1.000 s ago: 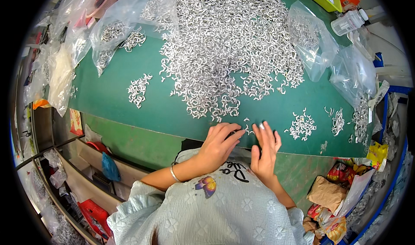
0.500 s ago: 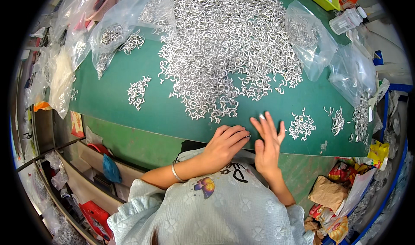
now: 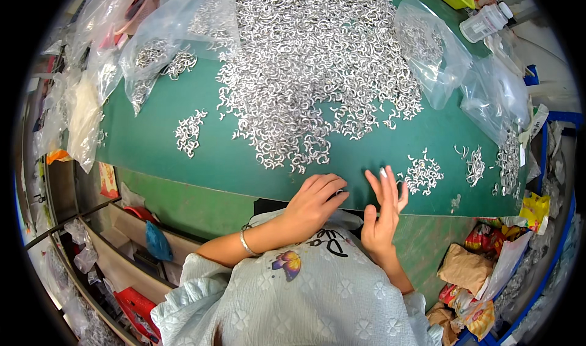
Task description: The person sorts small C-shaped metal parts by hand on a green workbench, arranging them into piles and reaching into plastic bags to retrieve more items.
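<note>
Our left hand (image 3: 311, 202) curled, grip contents unclear; right hand (image 3: 381, 215) flat, empty; we'd slide metal hooks (image 3: 305, 71) gently along bench (image 3: 213, 157).

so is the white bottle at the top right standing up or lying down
Lying down: the white bottle rests on its side beyond the green mat, cap pointing up-right.

The left hand (image 3: 312, 201) lies palm down with its fingers (image 3: 329, 184) bent a little and close together. The right hand (image 3: 381, 215) is open and flat, its fingers (image 3: 386, 184) spread wide apart. Both bare forearms reach forward, and the hands sit side by side.
</note>
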`<action>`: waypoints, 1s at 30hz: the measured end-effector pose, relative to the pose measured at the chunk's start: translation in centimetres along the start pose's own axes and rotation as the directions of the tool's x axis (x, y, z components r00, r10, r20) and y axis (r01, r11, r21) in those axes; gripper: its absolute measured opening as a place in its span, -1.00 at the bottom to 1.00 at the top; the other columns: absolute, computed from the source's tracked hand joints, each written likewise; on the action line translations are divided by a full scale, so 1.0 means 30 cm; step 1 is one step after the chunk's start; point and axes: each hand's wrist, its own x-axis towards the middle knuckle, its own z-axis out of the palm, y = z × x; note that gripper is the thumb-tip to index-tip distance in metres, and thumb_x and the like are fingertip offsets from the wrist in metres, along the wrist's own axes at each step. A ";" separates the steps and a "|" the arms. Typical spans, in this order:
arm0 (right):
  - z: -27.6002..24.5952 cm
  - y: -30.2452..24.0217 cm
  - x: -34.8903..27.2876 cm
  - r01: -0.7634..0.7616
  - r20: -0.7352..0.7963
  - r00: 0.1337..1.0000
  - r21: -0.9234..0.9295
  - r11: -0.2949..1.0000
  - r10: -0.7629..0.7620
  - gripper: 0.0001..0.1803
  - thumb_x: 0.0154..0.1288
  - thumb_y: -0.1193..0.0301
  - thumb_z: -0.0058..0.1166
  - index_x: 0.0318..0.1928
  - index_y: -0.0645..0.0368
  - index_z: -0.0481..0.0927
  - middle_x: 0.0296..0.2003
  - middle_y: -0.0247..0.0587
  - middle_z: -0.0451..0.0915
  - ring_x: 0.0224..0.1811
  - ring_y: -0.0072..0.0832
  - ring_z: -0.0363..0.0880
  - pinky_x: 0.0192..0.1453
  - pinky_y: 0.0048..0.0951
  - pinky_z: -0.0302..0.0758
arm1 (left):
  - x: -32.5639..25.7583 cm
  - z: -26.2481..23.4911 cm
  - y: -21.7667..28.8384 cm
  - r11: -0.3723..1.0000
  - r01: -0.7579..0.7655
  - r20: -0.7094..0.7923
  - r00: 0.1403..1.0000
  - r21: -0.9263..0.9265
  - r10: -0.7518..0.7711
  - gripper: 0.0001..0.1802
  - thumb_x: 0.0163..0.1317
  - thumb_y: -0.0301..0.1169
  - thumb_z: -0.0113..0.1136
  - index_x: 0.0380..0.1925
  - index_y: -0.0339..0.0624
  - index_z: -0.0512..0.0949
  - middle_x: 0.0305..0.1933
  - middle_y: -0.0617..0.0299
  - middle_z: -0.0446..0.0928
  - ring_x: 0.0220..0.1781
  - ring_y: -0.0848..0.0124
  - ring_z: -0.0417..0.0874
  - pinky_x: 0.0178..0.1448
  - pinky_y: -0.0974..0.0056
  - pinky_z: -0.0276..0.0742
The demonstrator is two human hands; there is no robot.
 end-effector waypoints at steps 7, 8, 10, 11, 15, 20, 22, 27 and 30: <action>0.069 -0.070 0.119 0.144 0.080 0.982 0.276 0.950 -0.172 -0.39 0.47 0.30 -0.10 0.40 0.36 0.17 0.20 -0.09 0.57 0.49 -0.03 0.19 0.51 0.19 -0.23 | -0.080 -0.006 -0.030 0.997 0.056 -0.073 0.996 -0.046 -0.060 -0.60 -0.06 -0.59 0.18 -0.12 -0.43 0.59 0.06 -0.01 0.50 0.17 0.05 0.51 0.24 0.05 0.46; 0.080 -0.077 0.127 0.137 0.113 0.979 0.264 0.955 -0.172 -0.40 0.46 0.33 -0.09 0.39 0.37 0.19 0.20 -0.09 0.57 0.50 -0.04 0.17 0.50 0.22 -0.26 | -0.085 -0.005 -0.033 0.997 0.066 -0.091 0.993 -0.049 -0.070 -0.61 -0.06 -0.60 0.19 -0.13 -0.43 0.59 0.05 0.00 0.51 0.16 0.05 0.52 0.23 0.06 0.47; 0.087 -0.064 0.123 0.098 0.133 0.983 0.221 0.970 -0.130 -0.41 0.46 0.34 -0.08 0.37 0.39 0.20 0.19 -0.09 0.58 0.50 -0.04 0.16 0.50 0.24 -0.27 | -0.090 -0.008 -0.037 0.995 0.075 -0.102 0.991 -0.058 -0.081 -0.62 -0.06 -0.61 0.19 -0.14 -0.42 0.60 0.03 0.01 0.52 0.15 0.06 0.53 0.22 0.06 0.47; 0.087 -0.055 0.120 0.082 0.147 0.983 0.202 0.976 -0.113 -0.42 0.45 0.35 -0.08 0.37 0.40 0.20 0.18 -0.09 0.58 0.50 -0.04 0.16 0.49 0.25 -0.28 | -0.093 -0.012 -0.037 0.994 0.086 -0.111 0.990 -0.061 -0.092 -0.63 -0.06 -0.62 0.19 -0.15 -0.41 0.60 0.03 0.01 0.52 0.14 0.06 0.54 0.22 0.06 0.47; 0.037 -0.016 0.086 0.039 0.086 0.995 0.049 0.998 -0.043 -0.47 0.50 0.31 -0.16 0.33 0.42 0.24 0.14 -0.10 0.61 0.47 -0.04 0.21 0.48 0.26 -0.28 | -0.093 -0.039 -0.030 0.992 0.123 -0.119 0.985 -0.034 -0.126 -0.62 -0.07 -0.70 0.28 -0.15 -0.34 0.62 0.02 0.06 0.54 0.13 0.07 0.54 0.20 0.06 0.47; 0.072 -0.079 0.102 0.049 0.041 0.998 0.147 0.988 -0.056 -0.52 0.51 0.31 -0.18 0.28 0.39 0.32 0.12 -0.15 0.63 0.47 -0.06 0.22 0.48 0.25 -0.27 | -0.091 -0.039 -0.028 0.988 0.145 -0.119 0.982 -0.045 -0.150 -0.64 -0.04 -0.69 0.30 -0.15 -0.31 0.63 0.00 0.08 0.55 0.12 0.07 0.54 0.20 0.06 0.46; 0.086 -0.078 0.096 0.043 0.079 0.995 0.143 0.989 -0.055 -0.52 0.50 0.32 -0.17 0.28 0.38 0.32 0.13 -0.16 0.63 0.47 -0.06 0.21 0.49 0.24 -0.26 | -0.087 -0.043 -0.030 0.989 0.139 -0.120 0.982 -0.046 -0.143 -0.65 -0.04 -0.69 0.31 -0.16 -0.31 0.63 -0.01 0.08 0.55 0.12 0.08 0.54 0.19 0.06 0.47; 0.056 -0.040 0.072 0.042 0.014 0.999 0.223 0.974 -0.046 -0.56 0.50 0.34 -0.18 0.23 0.39 0.38 0.05 -0.16 0.68 0.43 -0.02 0.29 0.49 0.18 -0.21 | -0.094 -0.044 -0.030 0.988 0.148 -0.125 0.980 -0.044 -0.152 -0.66 -0.05 -0.68 0.32 -0.18 -0.30 0.64 -0.01 0.08 0.56 0.11 0.08 0.54 0.18 0.07 0.48; 0.029 -0.024 0.072 0.031 -0.008 1.000 0.175 0.984 -0.030 -0.56 0.52 0.31 -0.22 0.21 0.38 0.40 0.03 -0.16 0.69 0.41 -0.02 0.31 0.49 0.17 -0.20 | -0.086 -0.045 -0.029 0.987 0.154 -0.119 0.980 -0.051 -0.159 -0.67 -0.05 -0.69 0.33 -0.20 -0.30 0.64 -0.01 0.09 0.56 0.10 0.09 0.54 0.16 0.07 0.48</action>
